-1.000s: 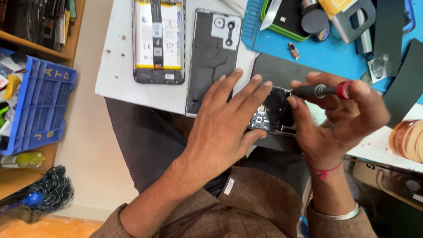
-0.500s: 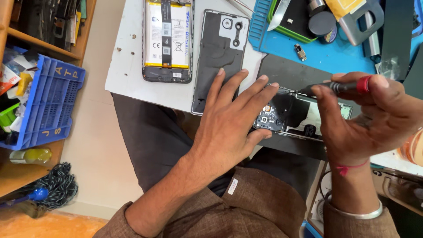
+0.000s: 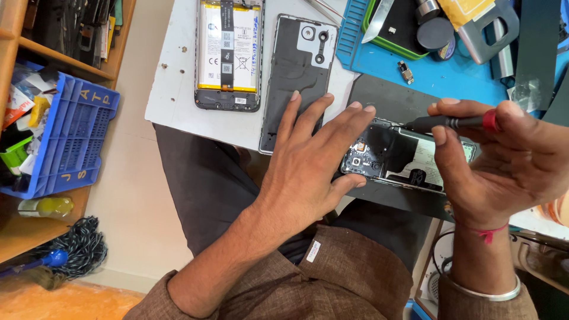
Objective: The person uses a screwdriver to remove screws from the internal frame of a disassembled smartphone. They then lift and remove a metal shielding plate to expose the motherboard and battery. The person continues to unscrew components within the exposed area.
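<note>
My left hand (image 3: 308,160) lies flat with fingers spread, pinning the camera end of an opened phone (image 3: 403,157) against a dark mat (image 3: 385,98) at the table's near edge. My right hand (image 3: 504,160) grips a black screwdriver with a red collar (image 3: 456,122); its tip touches the top edge of the phone's exposed board. A detached dark back cover (image 3: 296,65) lies just beyond my left fingertips. Further left lies another opened phone showing its white battery (image 3: 228,53).
A blue work mat (image 3: 427,68) holds a small loose part (image 3: 405,72), a green tray (image 3: 391,29) and grey tools. At the left a wooden shelf carries a blue plastic crate (image 3: 68,148). A black cable bundle (image 3: 74,249) lies on the floor.
The view has shifted and the phone sits further right. My right hand has pulled back to the right, exposing more of the phone's inside; the screwdriver tip now rests at its upper edge.
</note>
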